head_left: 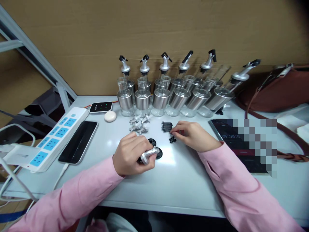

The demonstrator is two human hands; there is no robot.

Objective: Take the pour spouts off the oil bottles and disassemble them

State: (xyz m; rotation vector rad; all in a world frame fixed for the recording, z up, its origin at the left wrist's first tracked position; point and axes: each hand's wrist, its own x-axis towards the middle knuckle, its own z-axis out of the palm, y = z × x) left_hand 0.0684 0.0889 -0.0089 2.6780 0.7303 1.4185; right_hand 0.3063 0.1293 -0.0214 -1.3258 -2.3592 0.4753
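Note:
My left hand [130,154] is closed around a silver metal spout cap [150,154], held low over the white table [178,180] beside two black round rings [155,148]. My right hand [190,134] pinches at a small stack of black tube-like parts [167,126], fingertips touching them. Several tiny black rubber pieces [172,140] lie just under that hand. A pile of small silver and white fittings [140,124] sits a little beyond my left hand. Both sleeves are pink.
Two rows of glass and steel oil dispenser bottles [169,93] line the cardboard wall. At the left lie a blue-socket power strip [51,138], a black phone [78,141], a small black device [100,107] and a white oval [110,116]. A tablet [231,141] and brown bag [277,93] sit right.

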